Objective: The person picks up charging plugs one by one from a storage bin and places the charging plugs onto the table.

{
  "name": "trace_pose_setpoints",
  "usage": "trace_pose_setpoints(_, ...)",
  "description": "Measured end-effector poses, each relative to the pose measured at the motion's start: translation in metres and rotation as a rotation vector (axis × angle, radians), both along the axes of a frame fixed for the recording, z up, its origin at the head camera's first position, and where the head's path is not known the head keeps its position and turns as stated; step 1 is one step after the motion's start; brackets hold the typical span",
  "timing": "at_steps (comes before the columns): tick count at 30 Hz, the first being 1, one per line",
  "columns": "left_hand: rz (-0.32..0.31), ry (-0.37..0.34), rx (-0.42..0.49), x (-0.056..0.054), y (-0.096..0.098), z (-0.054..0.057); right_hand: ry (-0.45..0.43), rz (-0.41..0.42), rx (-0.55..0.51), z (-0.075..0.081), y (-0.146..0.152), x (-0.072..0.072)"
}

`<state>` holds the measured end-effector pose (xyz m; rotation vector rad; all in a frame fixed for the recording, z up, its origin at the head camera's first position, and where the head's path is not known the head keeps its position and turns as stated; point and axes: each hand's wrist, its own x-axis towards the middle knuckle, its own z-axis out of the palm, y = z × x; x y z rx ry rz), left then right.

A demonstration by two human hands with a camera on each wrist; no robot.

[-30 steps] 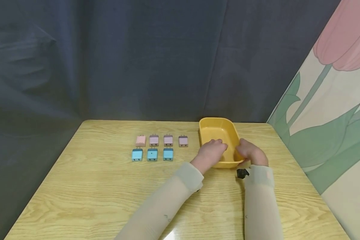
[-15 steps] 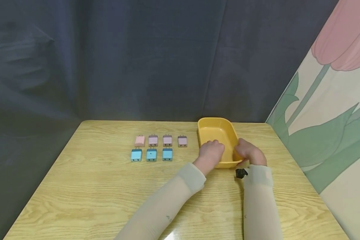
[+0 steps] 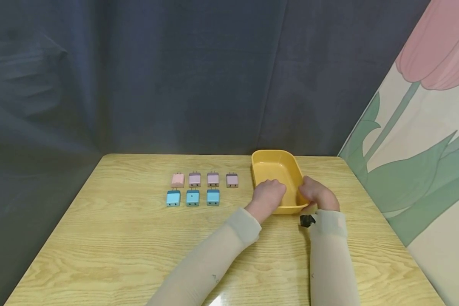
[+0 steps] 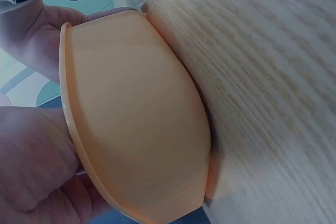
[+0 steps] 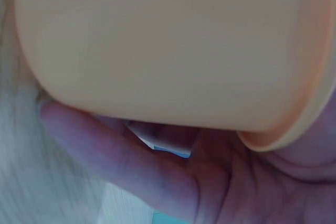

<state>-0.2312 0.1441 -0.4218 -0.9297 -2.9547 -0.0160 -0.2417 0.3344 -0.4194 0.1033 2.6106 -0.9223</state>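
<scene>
A yellow plastic tray (image 3: 277, 170) stands at the table's back right. My left hand (image 3: 268, 196) reaches over its near left rim, fingers curled down inside; the left wrist view shows this hand (image 4: 34, 166) at the rim, its fingertips hidden behind the wall. I cannot tell whether it holds anything. My right hand (image 3: 319, 194) grips the tray's right near corner. In the right wrist view the thumb (image 5: 110, 153) lies along the outer wall. Left of the tray, two rows of USB charger plugs lie on the table: one pink (image 3: 177, 180), three lilac (image 3: 213, 179), three blue (image 3: 193, 198).
The wood-grain table (image 3: 111, 238) ends at a dark curtain (image 3: 187, 76) behind. A wall with a painted tulip (image 3: 428, 46) borders the right side. A small black wrist device (image 3: 307, 220) sits by the right cuff.
My left hand has shifted slightly left and its fingers have drawn in over the tray since one second ago. The right hand stays at the tray's corner; the plugs lie in the same rows.
</scene>
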Motion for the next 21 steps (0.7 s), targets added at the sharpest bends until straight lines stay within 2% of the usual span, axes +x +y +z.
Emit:
trace_pose_setpoints(6,-0.098,0.052,-0.005,-0.0031,-0.0054,-0.005,-0.003,-0.009,0.016,0.0006,0.0,0.002)
trace_pose_setpoints(8,-0.112,0.066,0.001,-0.0033,-0.0069,-0.0064,-0.001,-0.006,0.026,0.0008,0.0002,0.0019)
trace_pose_setpoints(15,-0.054,0.077,0.023,-0.0036,-0.0081,-0.0069,-0.015,-0.007,0.04,0.0011,0.0009,0.0009)
trace_pose_setpoints(21,-0.065,0.058,0.023,-0.0045,-0.0077,-0.0062,-0.012,-0.006,0.057,0.0017,0.0003,0.0012)
